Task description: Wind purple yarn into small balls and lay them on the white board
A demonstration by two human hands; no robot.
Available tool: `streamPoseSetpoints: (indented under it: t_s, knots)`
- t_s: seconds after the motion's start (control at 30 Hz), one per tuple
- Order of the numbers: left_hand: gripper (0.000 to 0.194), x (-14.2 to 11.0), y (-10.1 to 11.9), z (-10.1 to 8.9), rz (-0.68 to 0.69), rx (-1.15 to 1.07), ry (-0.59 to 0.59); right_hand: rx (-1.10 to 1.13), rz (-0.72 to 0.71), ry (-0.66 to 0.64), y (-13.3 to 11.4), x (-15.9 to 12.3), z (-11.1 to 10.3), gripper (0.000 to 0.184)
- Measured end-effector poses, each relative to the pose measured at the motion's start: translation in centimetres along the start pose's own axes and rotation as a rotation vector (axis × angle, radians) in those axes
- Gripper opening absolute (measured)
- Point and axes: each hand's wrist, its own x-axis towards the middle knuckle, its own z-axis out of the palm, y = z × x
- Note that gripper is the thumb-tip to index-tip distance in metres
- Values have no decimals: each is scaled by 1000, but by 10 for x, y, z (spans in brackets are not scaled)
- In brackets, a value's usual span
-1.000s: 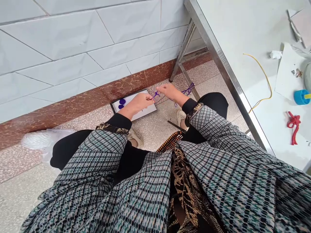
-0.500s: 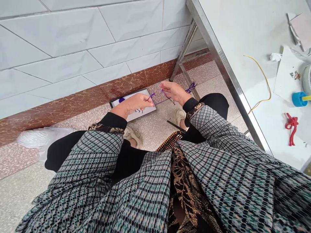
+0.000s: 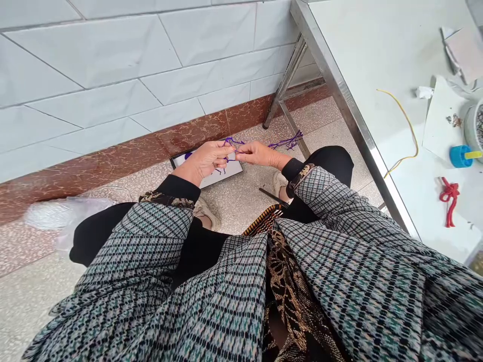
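Observation:
Purple cord runs between my two hands, above the floor between my feet. My left hand pinches it between thumb and fingers, and short strands stick out by the fingertips. Close against those fingertips, my right hand is also closed on the cord in a pinch. A loose bundle of purple strands trails to the right, past the right hand. Below and behind the left hand lies a dark-framed white board with a purple spot and dark marks, partly covered by the hand.
On the white table at the right lie a yellow cord, a red knotted cord, and a blue cap. A clear plastic bag rests on the floor at left. A tiled wall closes off the far side.
My right hand has moved left and down to meet the left hand, and its raised, extended fingers have closed on the cord. The trailing strands have spread out lengthwise.

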Motion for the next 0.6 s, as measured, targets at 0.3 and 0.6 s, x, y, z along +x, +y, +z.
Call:
streamPoseSetpoints:
  t_s: [0.3,0.6]
  knots:
    - [38,-19,6,-26,-4,-27,251,554,114,702,-2,-13,-65,38]
    - [50,-52,13,-53,102,-161,660,785,64,1207,27,-43,-112,44]
